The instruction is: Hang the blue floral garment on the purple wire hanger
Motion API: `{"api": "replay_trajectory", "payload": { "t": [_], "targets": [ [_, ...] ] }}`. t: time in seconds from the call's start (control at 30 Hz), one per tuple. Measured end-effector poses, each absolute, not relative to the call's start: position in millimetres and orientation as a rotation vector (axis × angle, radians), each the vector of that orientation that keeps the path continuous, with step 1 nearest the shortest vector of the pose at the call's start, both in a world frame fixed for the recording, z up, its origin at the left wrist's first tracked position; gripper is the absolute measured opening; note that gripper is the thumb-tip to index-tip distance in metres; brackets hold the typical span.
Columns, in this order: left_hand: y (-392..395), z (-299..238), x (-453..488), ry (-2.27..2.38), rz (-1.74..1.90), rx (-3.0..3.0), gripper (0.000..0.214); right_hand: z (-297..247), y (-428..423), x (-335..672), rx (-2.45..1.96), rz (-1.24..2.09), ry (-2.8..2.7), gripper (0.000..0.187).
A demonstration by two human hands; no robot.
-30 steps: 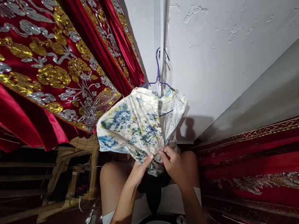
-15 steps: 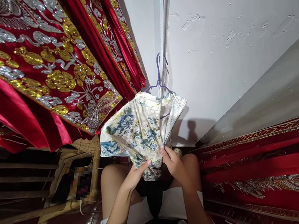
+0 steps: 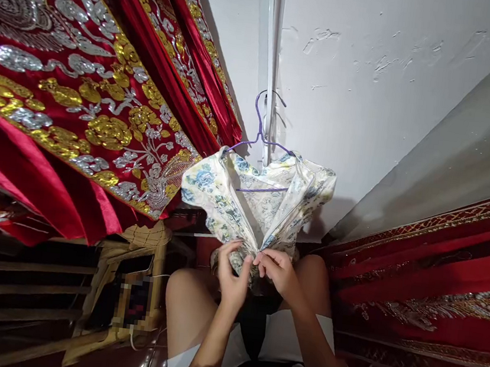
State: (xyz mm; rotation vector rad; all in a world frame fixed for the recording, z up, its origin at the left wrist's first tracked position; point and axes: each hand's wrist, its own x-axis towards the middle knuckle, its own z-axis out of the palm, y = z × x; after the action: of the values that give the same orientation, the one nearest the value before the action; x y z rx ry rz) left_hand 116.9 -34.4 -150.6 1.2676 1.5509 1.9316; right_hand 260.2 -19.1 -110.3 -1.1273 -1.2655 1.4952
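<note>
A white garment with blue and yellow flowers (image 3: 254,199) hangs on a purple wire hanger (image 3: 258,131) hooked near a white pipe on the wall. Its front is spread open, showing the hanger bar inside. My left hand (image 3: 233,271) pinches the left front edge near the bottom. My right hand (image 3: 279,271) pinches the right front edge, and the two edges meet between my fingertips. Both hands are closed on the fabric just above my knees.
Red velvet cloths with gold and silver embroidery (image 3: 80,104) hang at the left, and more red embroidered fabric (image 3: 430,272) lies at the right. A woven stool (image 3: 134,289) stands at the lower left. A white wall (image 3: 372,92) is behind the hanger.
The garment was bunched to the left; now it hangs spread open on the hanger. Both hands have come together at its lower front edges.
</note>
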Motion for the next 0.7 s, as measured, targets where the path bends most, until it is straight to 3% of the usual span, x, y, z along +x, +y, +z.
{"api": "replay_trajectory", "payload": {
  "t": [0.1, 0.17, 0.37, 0.7],
  "targets": [
    [-37, -145, 133, 1.352, 1.497, 1.53, 0.02, -103, -16, 259, -1.103, 1.496, -1.314, 0.033],
    [-34, -142, 136, 1.289, 1.365, 1.539, 0.02, -95, -13, 262, -1.095, 1.495, -1.374, 0.034],
    [-26, -142, 135, 1.238, 1.33, 1.608, 0.021, -51, 23, 273, -1.076, 1.506, -1.333, 0.032],
    [-13, -155, 139, 1.195, 1.237, 1.885, 0.015, 43, 82, 256, -0.85, 1.227, -1.083, 0.029]
  ]
}}
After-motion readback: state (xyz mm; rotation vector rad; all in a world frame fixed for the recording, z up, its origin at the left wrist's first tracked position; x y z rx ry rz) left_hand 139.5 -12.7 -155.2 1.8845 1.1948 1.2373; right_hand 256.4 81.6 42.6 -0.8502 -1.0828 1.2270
